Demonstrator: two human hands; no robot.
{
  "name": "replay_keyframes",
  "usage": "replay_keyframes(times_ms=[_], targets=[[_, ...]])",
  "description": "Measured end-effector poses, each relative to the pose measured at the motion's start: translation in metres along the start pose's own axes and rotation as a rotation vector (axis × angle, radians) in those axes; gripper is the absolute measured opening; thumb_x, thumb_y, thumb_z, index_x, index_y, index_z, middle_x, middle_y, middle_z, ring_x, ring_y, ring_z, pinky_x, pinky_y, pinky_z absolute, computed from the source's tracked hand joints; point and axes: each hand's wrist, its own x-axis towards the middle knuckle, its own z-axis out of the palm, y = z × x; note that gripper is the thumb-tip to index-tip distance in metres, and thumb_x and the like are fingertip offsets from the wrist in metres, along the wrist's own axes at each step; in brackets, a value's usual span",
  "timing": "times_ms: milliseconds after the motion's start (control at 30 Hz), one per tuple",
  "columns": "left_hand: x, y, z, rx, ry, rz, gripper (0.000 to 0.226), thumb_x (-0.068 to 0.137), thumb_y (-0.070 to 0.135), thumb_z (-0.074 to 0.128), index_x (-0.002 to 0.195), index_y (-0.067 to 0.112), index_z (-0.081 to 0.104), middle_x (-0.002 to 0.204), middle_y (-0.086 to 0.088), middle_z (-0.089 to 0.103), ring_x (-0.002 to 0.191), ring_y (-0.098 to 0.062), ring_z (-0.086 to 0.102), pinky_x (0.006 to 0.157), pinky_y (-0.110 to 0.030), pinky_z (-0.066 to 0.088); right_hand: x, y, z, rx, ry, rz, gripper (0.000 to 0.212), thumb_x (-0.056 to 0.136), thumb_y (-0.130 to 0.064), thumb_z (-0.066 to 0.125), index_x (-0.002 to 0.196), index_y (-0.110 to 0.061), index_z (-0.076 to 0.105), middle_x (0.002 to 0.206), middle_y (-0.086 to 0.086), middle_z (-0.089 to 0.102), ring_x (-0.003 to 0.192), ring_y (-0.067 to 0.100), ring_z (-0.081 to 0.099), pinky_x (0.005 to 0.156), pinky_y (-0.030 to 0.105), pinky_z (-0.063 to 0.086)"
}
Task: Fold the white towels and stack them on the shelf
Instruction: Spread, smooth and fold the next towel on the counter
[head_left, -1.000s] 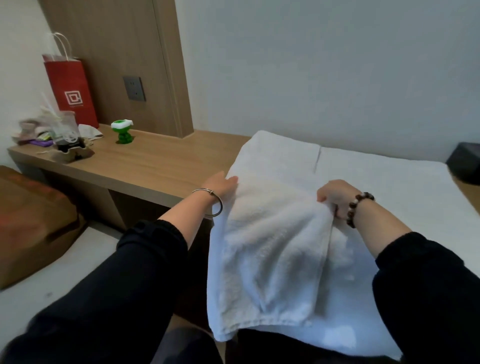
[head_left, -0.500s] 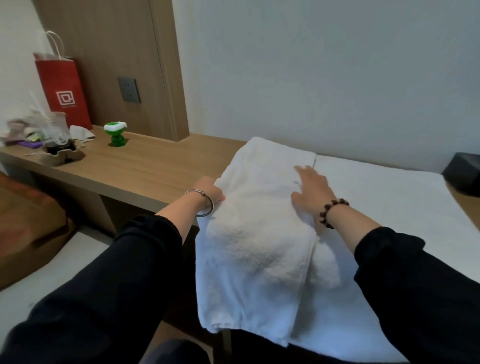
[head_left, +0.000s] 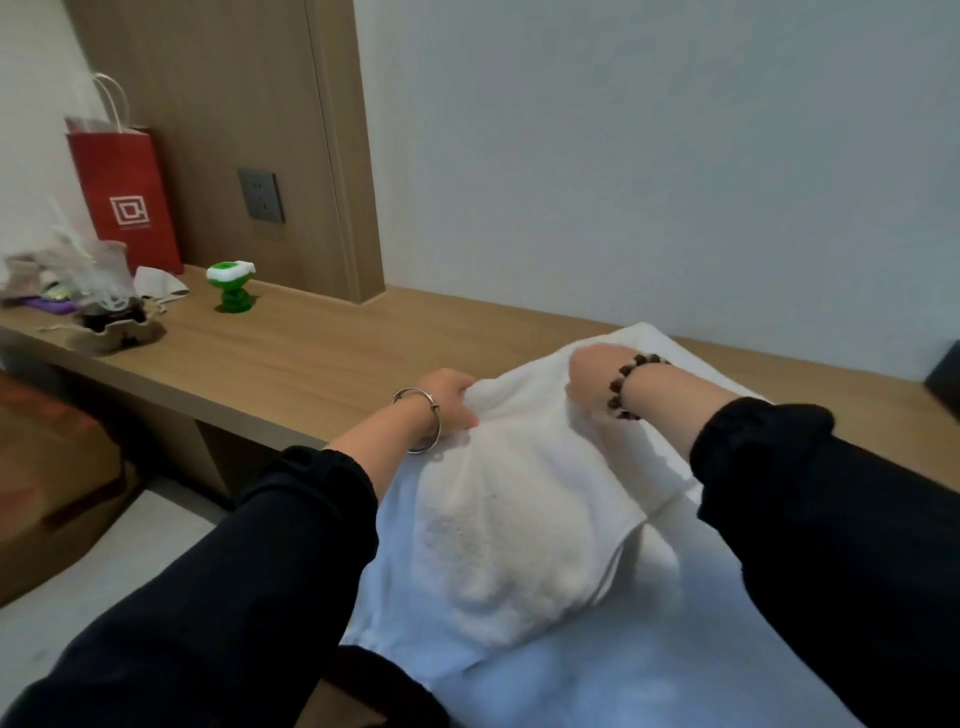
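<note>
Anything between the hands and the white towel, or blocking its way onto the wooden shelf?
Nothing visible. Left hand and right hand grip the white towel directly. On the wooden shelf, the red bag and green toy stand far off to the left.

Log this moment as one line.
step: folding | white towel: bunched atop flat white cloth | left hand: grips it | right hand: grips it

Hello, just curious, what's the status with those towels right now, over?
Left hand and right hand both gripping far edge of white towel. It lies part-folded on larger white towel. Nothing blocking; red paper bag far off on wooden shelf.
</note>
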Motion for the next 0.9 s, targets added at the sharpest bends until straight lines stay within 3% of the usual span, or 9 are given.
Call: replay_keyframes(times_ms=[33, 100, 200, 367, 500, 633, 733, 800, 900], targets=[[0.001, -0.001, 0.000, 0.000, -0.003, 0.014, 0.027, 0.077, 0.012, 0.071, 0.103, 0.020, 0.068, 0.087, 0.000, 0.065, 0.085, -0.022, 0.063, 0.068, -0.025, 0.045, 0.011, -0.007, -0.004, -0.040, 0.151, -0.067, 0.017, 0.089, -0.022, 0.051, 0.096, -0.009, 0.061, 0.105, 0.014, 0.065, 0.089, 0.029, 0.062, 0.080, 0.034, 0.050], [0.004, -0.004, 0.000, 0.041, 0.011, 0.050, 0.033, 0.077, 0.016, 0.073, 0.109, 0.019, 0.066, 0.101, -0.004, 0.067, 0.094, -0.023, 0.062, 0.075, -0.026, 0.045, 0.031, -0.025, -0.006, -0.118, 0.143, -0.191, 0.042, 0.086, -0.023, 0.057, 0.127, -0.016, 0.050, 0.127, 0.009, 0.054, 0.116, 0.029, 0.052, 0.097, 0.037, 0.044], [0.004, -0.010, -0.002, 0.126, 0.071, 0.033, 0.036, 0.075, 0.026, 0.077, 0.105, 0.014, 0.060, 0.108, -0.006, 0.062, 0.101, -0.026, 0.056, 0.076, -0.028, 0.039, 0.050, -0.043, 0.001, -0.200, -0.123, -0.165, 0.033, 0.075, -0.027, 0.067, 0.103, -0.012, 0.063, 0.096, 0.007, 0.068, 0.082, 0.021, 0.062, 0.080, 0.034, 0.055], [-0.014, -0.019, -0.009, 0.174, 0.020, -0.098, 0.040, 0.075, 0.054, 0.071, 0.082, 0.019, 0.052, 0.086, 0.001, 0.055, 0.080, -0.021, 0.051, 0.063, -0.029, 0.036, 0.056, -0.035, 0.005, -0.131, 0.050, -0.117, 0.013, 0.071, -0.020, 0.065, 0.070, -0.008, 0.062, 0.059, 0.005, 0.057, 0.052, 0.018, 0.051, 0.051, 0.021, 0.042], [-0.041, -0.029, -0.023, -0.037, -0.144, -0.160, 0.036, 0.073, 0.054, 0.073, 0.085, 0.020, 0.066, 0.087, 0.002, 0.068, 0.080, -0.019, 0.063, 0.070, -0.027, 0.048, 0.041, -0.027, 0.006, -0.065, 0.283, -0.046, 0.011, 0.076, -0.019, 0.056, 0.068, -0.013, 0.052, 0.064, 0.000, 0.054, 0.058, 0.020, 0.055, 0.053, 0.023, 0.039], [-0.066, -0.035, -0.033, -0.497, -0.469, -0.265, 0.036, 0.079, 0.020, 0.075, 0.110, 0.007, 0.063, 0.106, -0.012, 0.069, 0.094, -0.028, 0.068, 0.092, -0.043, 0.052, 0.019, -0.019, 0.001, -0.121, 0.469, 0.002, 0.008, 0.080, -0.017, 0.051, 0.072, -0.017, 0.049, 0.067, -0.001, 0.049, 0.065, 0.024, 0.050, 0.059, 0.027, 0.037], [-0.084, -0.042, -0.033, -0.520, -0.690, -0.314, 0.046, 0.078, 0.003, 0.072, 0.122, 0.003, 0.056, 0.119, -0.015, 0.064, 0.105, -0.029, 0.064, 0.095, -0.042, 0.050, -0.001, -0.010, -0.007, -0.136, 0.580, 0.015, 0.008, 0.083, -0.014, 0.049, 0.078, -0.017, 0.053, 0.084, 0.004, 0.061, 0.069, 0.026, 0.051, 0.062, 0.028, 0.038], [-0.095, -0.039, -0.029, -0.364, -0.658, -0.329, 0.040, 0.077, -0.002, 0.072, 0.114, 0.006, 0.062, 0.116, -0.013, 0.065, 0.104, -0.028, 0.064, 0.088, -0.038, 0.053, -0.014, -0.007, -0.014, -0.131, 0.635, 0.028, 0.011, 0.085, -0.013, 0.048, 0.086, -0.017, 0.058, 0.093, 0.005, 0.062, 0.080, 0.027, 0.059, 0.063, 0.029, 0.037], [-0.104, -0.023, -0.039, 0.040, -0.317, -0.281, 0.020, 0.070, 0.014, 0.080, 0.085, 0.010, 0.068, 0.088, -0.007, 0.068, 0.074, -0.021, 0.065, 0.061, -0.025, 0.053, -0.030, -0.006, -0.021, -0.125, 0.697, 0.065, 0.021, 0.087, -0.011, 0.047, 0.100, -0.013, 0.063, 0.102, 0.009, 0.059, 0.092, 0.031, 0.062, 0.065, 0.030, 0.037]])
